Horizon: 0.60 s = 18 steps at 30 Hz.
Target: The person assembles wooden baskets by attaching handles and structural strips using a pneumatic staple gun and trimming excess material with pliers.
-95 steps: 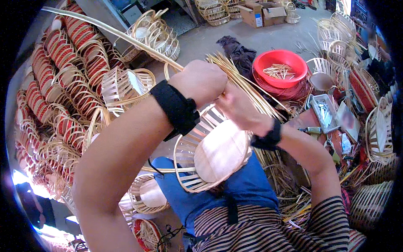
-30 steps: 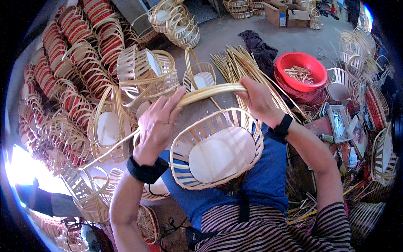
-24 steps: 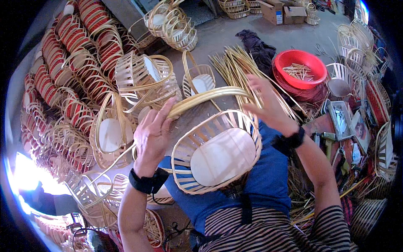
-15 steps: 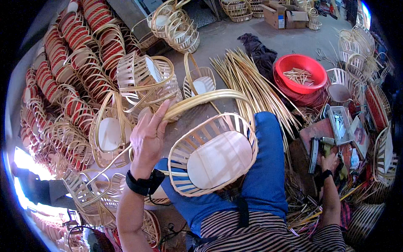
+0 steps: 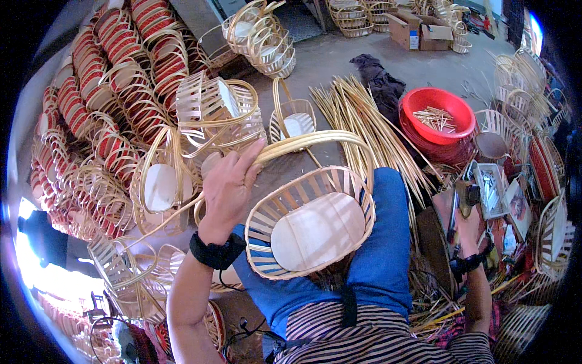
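My left hand [image 5: 229, 189] is closed around the left part of the bent cane handle [image 5: 309, 138] of an oval woven basket [image 5: 262, 233]. The basket rests tilted over my thighs, and a pale wooden base [image 5: 318, 232] shows inside its slatted sides. Off to my right, my right hand [image 5: 468, 227] is wrapped round the grip of a dark nail gun [image 5: 467, 195], its head pointing away from me. The fingers under the grip are partly hidden.
Stacked red-and-cane baskets [image 5: 124, 79] fill the left side, with plain baskets [image 5: 218, 109] nearer. Long cane sticks [image 5: 370, 127] lie ahead. A red basin [image 5: 439, 136] holds short sticks. A small tray of metal pieces [image 5: 492, 189] sits beyond the nail gun.
My right hand has moved a little forward and left, turning the nail gun up from where it lay. My left hand, still on the basket handle, has shifted slightly right.
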Motion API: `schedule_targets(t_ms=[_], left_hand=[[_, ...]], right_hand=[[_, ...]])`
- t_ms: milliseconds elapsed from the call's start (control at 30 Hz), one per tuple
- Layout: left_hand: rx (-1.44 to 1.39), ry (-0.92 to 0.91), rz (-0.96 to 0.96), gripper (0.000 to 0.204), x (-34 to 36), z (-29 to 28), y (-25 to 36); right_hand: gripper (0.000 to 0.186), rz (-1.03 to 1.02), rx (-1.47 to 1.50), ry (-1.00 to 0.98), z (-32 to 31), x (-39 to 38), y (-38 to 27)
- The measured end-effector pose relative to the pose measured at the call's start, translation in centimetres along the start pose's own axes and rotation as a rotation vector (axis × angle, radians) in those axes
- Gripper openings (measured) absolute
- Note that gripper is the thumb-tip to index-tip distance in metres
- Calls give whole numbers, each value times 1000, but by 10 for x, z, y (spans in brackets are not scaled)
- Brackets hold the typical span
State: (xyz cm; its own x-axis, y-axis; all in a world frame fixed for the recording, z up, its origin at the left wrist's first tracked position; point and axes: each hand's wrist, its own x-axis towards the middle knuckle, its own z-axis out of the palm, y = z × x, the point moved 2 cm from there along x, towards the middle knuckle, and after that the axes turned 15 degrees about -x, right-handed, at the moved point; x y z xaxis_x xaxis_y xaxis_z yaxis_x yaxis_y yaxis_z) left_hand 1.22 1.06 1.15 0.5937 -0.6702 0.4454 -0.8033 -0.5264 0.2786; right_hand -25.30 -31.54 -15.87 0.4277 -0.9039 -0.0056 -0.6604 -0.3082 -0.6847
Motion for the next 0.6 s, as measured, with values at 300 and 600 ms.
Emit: schedule_targets(t_ms=[300,600], left_hand=[[-37,60,73,32,10,16,-7],[-20,116,133,34,10,15,-1]], right_hand=[[21,-375,490,-465,4,-64,-145],[21,-450,805,-505,43,-95,-188]])
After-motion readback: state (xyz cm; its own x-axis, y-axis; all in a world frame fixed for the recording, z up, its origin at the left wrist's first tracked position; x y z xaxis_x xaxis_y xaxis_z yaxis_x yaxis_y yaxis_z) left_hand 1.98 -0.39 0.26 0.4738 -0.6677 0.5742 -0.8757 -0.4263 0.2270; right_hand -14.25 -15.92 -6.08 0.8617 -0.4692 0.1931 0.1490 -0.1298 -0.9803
